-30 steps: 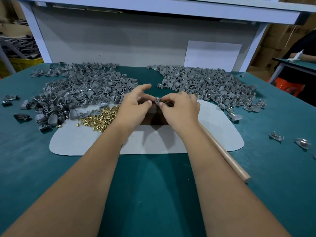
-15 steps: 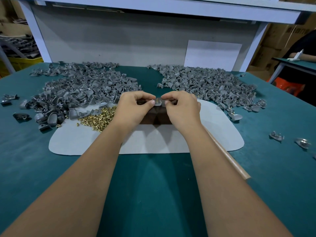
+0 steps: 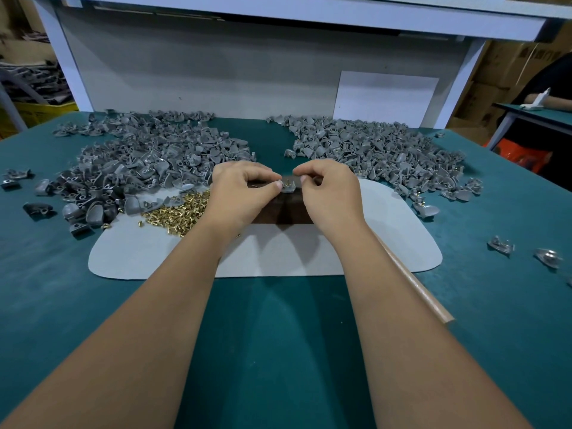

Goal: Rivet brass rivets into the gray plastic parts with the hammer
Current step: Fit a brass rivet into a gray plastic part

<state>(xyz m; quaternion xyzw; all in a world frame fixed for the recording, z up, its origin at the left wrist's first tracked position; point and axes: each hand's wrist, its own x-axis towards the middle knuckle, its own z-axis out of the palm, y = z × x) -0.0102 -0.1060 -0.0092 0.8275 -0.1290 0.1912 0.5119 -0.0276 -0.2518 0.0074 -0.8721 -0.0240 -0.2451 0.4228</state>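
- Two hands meet over one gray plastic part (image 3: 287,187) resting on a dark block (image 3: 280,209) at the centre of the pale mat (image 3: 399,236), which likely cushions the green table (image 3: 278,351)
- The left hand (image 3: 240,193) pinches the part's left edge between thumb and forefinger, probably to keep it from tipping on the block
- The right hand (image 3: 328,188) has its fingers curled in a pinch just right of the part; whether it grips the part or has let go I cannot tell
- A brass rivet (image 3: 288,182) stands upright in the part, seemingly seated in its hole, so the step in hand looks like seating and aligning before any blow
- Loose brass rivets (image 3: 176,213) lie in a heap at 9 o'clock from the block, close by the left hand for quick picking
- Gray parts are split into a pile (image 3: 148,162) at 10 o'clock and another pile (image 3: 377,150) at 2 o'clock, perhaps undone and done stock, though I cannot tell which is which
- The hammer handle (image 3: 411,283) lies at 4 o'clock beside the right forearm, its head hidden, ready for that hand to take up
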